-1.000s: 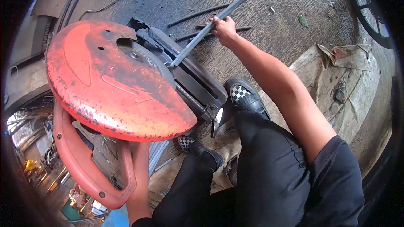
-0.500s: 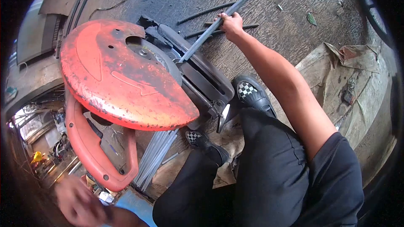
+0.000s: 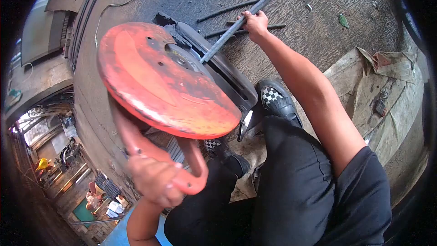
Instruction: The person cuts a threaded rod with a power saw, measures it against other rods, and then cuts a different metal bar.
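A red cut-off saw point(image 3: 168, 95) with scuffed paint fills the middle left, its round guard covering most of the disc. My left hand point(image 3: 154, 180), slightly blurred, is wrapped around the saw's red handle point(image 3: 193, 180). Out to the upper right, my right hand point(image 3: 255, 23) grips a long grey metal bar point(image 3: 232, 32). The bar slants down to the saw's dark base point(image 3: 227, 82), its lower end close beside the disc at the guard's edge. Where the bar meets the vise is hidden behind the guard.
Dark rods point(image 3: 227, 11) lie on the rough floor beyond the bar. My checkered shoes point(image 3: 273, 95) flank the saw base. A dirty tarp point(image 3: 387, 82) spreads at the right. More grey bars point(image 3: 175, 150) show under the handle, and clutter, including a yellow object point(image 3: 43, 165), sits at the far left.
My left hand has come up from the lower left and closed on the saw handle. The saw head now sits farther right and tilted in view. My right hand keeps holding the bar.
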`<state>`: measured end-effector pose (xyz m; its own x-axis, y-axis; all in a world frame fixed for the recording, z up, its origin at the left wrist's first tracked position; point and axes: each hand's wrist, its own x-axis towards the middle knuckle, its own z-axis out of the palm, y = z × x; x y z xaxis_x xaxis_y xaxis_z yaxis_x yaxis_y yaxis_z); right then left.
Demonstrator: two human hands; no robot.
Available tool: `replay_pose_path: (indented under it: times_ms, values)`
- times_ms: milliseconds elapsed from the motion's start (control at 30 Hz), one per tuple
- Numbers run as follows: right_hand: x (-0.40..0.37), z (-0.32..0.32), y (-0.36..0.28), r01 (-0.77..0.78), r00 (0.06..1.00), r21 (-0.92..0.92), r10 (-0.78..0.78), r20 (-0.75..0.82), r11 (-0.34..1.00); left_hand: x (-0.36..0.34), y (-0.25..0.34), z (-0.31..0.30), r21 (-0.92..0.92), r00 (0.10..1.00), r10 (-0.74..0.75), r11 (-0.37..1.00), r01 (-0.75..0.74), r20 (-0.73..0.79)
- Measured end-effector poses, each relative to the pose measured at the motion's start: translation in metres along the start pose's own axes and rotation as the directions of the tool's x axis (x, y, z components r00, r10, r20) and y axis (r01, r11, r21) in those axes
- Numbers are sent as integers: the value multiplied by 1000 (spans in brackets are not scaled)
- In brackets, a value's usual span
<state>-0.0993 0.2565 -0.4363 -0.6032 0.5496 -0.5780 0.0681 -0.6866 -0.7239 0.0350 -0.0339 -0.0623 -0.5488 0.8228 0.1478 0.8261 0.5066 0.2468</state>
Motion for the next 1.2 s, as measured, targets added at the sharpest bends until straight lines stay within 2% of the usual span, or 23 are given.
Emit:
replay_pose_path:
  times_ms: [67, 133, 233, 400, 600, 767, 1100, 1200]
  values:
    - [-1, 0, 0, -9, 1000, 0, 9, -4, 1000, -16, 5, 27, 53, 993, 114, 992, -113, -33]
    - [-4, 1, -4, -7, 1000, -28, 7, -6, 1000, -21, 15, 47, 40, 989, 146, 988, -147, 21]
    - [-1, -1, -1, 6, 1000, -54, -6, -5, 999, -29, 22, 75, 22, 983, 183, 983, -183, 3]
    - [0, -1, 1, -1, 1000, -72, 0, -11, 997, -30, 25, 86, 64, 981, 192, 980, -191, -15]
    - [6, -1, 7, 2, 1000, 23, -1, -15, 1000, -31, 25, 89, 65, 980, 198, 978, -197, -7]
    - [7, 1, 6, 19, 1000, -52, -18, 13, 998, -30, 26, 94, 89, 982, 185, 979, -182, -28]
    - [2, 2, 9, 63, 998, -22, -63, 1, 998, -30, 29, 95, 111, 984, 176, 979, -172, -25]
    - [-1, 6, 5, 26, 1000, 67, -26, 6, 997, -31, 29, 95, 87, 984, 179, 980, -178, -5]
